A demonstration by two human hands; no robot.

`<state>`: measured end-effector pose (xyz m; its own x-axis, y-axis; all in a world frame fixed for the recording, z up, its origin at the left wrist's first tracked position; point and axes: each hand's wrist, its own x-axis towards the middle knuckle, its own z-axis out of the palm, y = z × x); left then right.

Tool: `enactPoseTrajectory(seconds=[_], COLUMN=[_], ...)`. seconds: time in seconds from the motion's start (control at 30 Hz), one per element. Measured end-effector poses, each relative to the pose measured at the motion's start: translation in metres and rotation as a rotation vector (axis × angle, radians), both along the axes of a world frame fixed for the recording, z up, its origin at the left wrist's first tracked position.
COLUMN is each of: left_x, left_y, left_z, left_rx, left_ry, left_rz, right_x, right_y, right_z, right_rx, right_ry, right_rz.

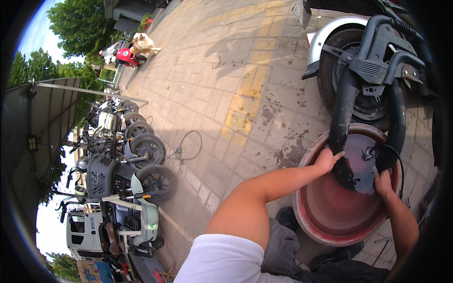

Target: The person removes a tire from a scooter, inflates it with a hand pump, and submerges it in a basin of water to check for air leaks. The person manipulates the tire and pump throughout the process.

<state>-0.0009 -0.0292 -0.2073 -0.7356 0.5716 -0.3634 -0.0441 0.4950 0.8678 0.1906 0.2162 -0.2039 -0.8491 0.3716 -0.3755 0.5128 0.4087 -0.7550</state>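
A thick black inner tube (344,106) hangs in a loop beside the rear wheel (330,80) of a scooter. Its lower bend dips into water (361,167) in a round reddish basin (309,214) on the paving. My left hand (326,160) is closed round the tube's left side near the water. On the other side, my right hand (383,183) grips the tube just above the water; its fingers are partly hidden. Between the hands, a small dark fitting (367,153) shows at the water, with a thin black line curving toward the basin's right rim.
Several parked scooters (146,151) line the left side. A loop of cable (188,146) lies on the brick paving, which has wet spots (269,113) near the basin. Farther off are a light-coloured dog (142,43) and a red scooter (126,57). My shoes flank the basin's near side.
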Motion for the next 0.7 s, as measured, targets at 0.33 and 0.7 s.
enactPoseTrajectory(seconds=[0.33, 0.7], left_x=[-0.004, -0.009], left_y=[-0.013, -0.009], left_z=[0.009, 0.08], left_rx=[-0.03, -0.154], left_ry=[0.013, -0.515], left_rz=[0.024, 0.031], right_x=[-0.013, -0.002], right_y=[-0.024, -0.024], right_z=[0.021, 0.031], right_rx=[-0.098, 0.081], right_ry=[0.079, 0.042], right_rz=[-0.042, -0.121])
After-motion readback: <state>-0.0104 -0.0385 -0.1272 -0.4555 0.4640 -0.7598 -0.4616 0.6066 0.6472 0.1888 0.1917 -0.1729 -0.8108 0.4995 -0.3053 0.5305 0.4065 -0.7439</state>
